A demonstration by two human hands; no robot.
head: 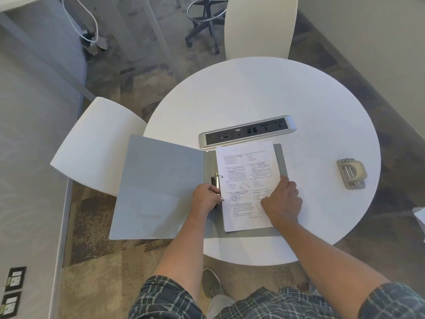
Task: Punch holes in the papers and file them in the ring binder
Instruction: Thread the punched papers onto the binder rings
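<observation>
A grey ring binder point(158, 192) lies open on the round white table point(264, 93), its left cover hanging past the table's edge. A stack of printed papers point(246, 180) lies on the binder's right half, against the metal ring mechanism point(216, 178). My left hand point(205, 199) grips the lower part of that mechanism with curled fingers. My right hand point(281, 201) rests on the stack's lower right part, with the thumb at the right edge of the papers. A grey hole punch point(351, 173) stands apart on the table's right side.
A silver power and socket strip point(247, 132) sits just behind the binder. White chairs stand at the left point(96, 148) and at the far side point(259, 26). A bit of white paper point(420, 217) shows at the right frame edge.
</observation>
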